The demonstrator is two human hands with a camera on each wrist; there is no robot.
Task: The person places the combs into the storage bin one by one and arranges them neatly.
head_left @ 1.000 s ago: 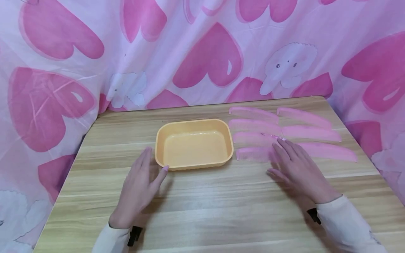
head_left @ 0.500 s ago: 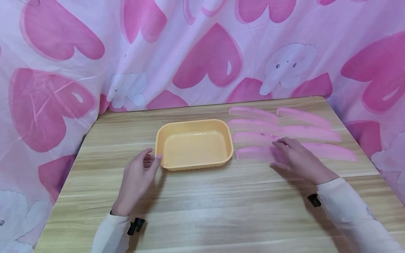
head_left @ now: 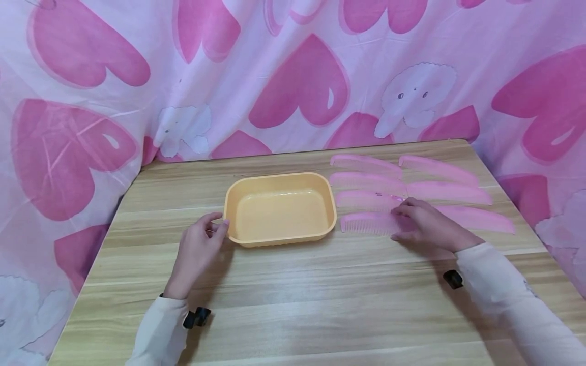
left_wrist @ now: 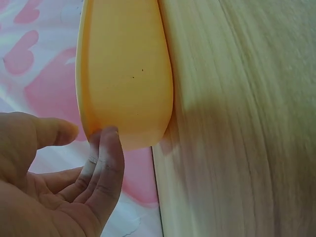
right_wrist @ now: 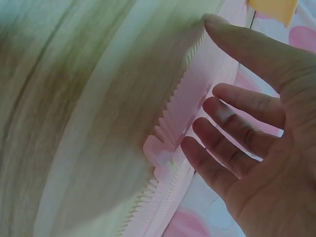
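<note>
Pink heart curtain [head_left: 293,76] hangs behind the wooden counter [head_left: 293,305]. Landmark: the orange tray [head_left: 280,208], empty, mid-counter. Right of the tray lie pink combs [head_left: 412,190] in rows, flat, tooth ends toward the tray.

Left hand [head_left: 197,251] sits at the tray's left end, fingers curled with the tips at the rim; the left wrist view shows a fingertip [left_wrist: 111,136] touching the tray [left_wrist: 123,74] wall and the thumb just apart. That reads as a touch, not a real grip; whether it pinches the rim I cannot tell.

Right hand [head_left: 423,223] is on the nearest comb [head_left: 366,222], the one in the front row right of the tray. In the right wrist view the thumb tip [right_wrist: 217,24] is on the comb's [right_wrist: 187,98] tooth edge and the other fingers [right_wrist: 232,123] are spread and bent just beside it, not closed round it yet. So that hand is part open, touching.

Judgement on doing the step well: the comb is thin and flat on the counter, so pinch it by the spine, thumb one side, fingers the other, and tip an edge up first. Keep clear of the comb behind, which lies just beside it. The left hand should steady the tray so it does not slide.
</note>
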